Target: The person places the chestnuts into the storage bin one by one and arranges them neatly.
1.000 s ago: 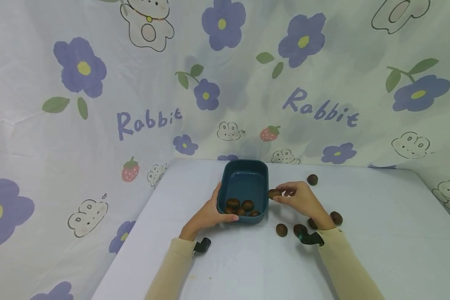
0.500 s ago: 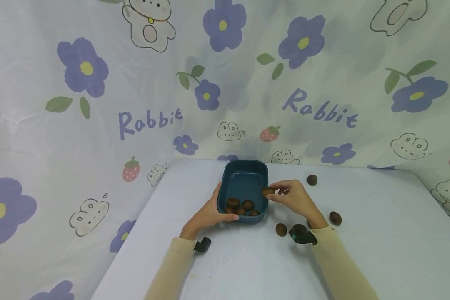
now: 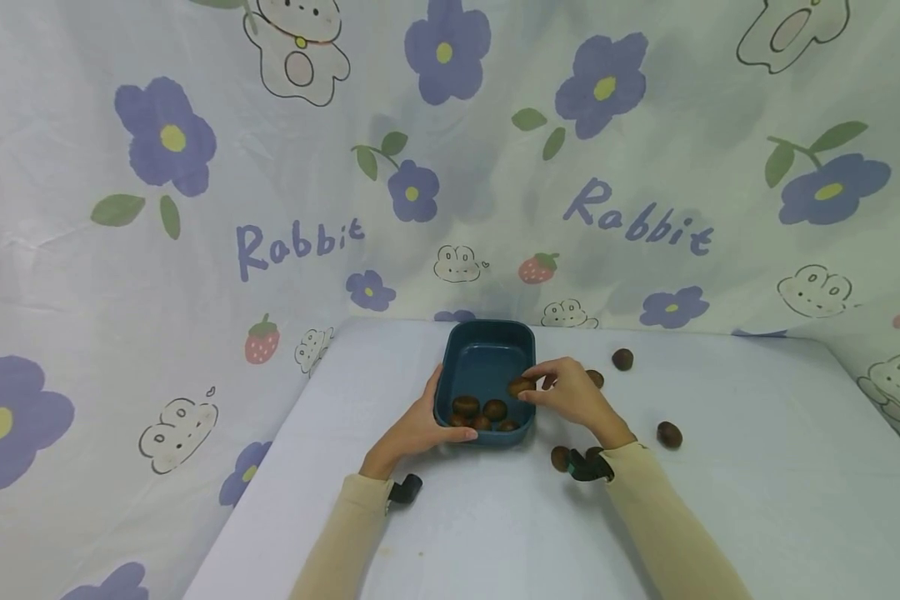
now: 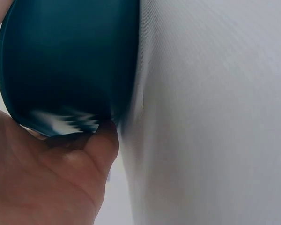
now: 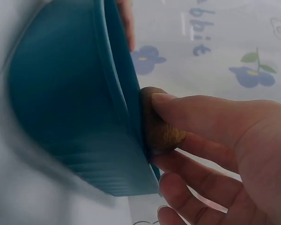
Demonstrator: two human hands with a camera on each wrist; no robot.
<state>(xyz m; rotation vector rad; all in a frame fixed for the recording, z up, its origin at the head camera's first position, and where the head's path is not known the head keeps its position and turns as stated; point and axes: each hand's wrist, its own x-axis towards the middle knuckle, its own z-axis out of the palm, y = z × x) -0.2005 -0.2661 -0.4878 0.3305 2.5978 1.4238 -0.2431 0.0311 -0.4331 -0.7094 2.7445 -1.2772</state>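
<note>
My left hand (image 3: pixel 417 423) holds a dark teal rectangular box (image 3: pixel 483 333) at its near left corner, thumb over the near rim and fingers along the left wall. In the left wrist view the hand (image 4: pixel 61 173) grips the box wall (image 4: pixel 70 56). Between thumb and fingers, my right hand (image 3: pixel 572 390) pinches a brown chestnut (image 3: pixel 521 387) over the box's right rim. The right wrist view shows this chestnut (image 5: pixel 157 124) with a rough, lighter patch, beside the box's rim (image 5: pixel 110 70). Several chestnuts (image 3: pixel 495 410) lie at the near end inside the box.
Loose chestnuts lie right of the box on the white table (image 3: pixel 495 533): one at the back (image 3: pixel 622 359), one behind the right hand (image 3: pixel 594 378), one farther right (image 3: pixel 670 435). Another chestnut (image 3: pixel 560 458) is near the right wrist's camera (image 3: pixel 589 467). A printed cloth (image 3: pixel 487 183) hangs behind.
The right hand has moved left with its chestnut, from outside the box's right wall to over its opening. A chestnut behind that hand has come into view. The left hand has stayed put.
</note>
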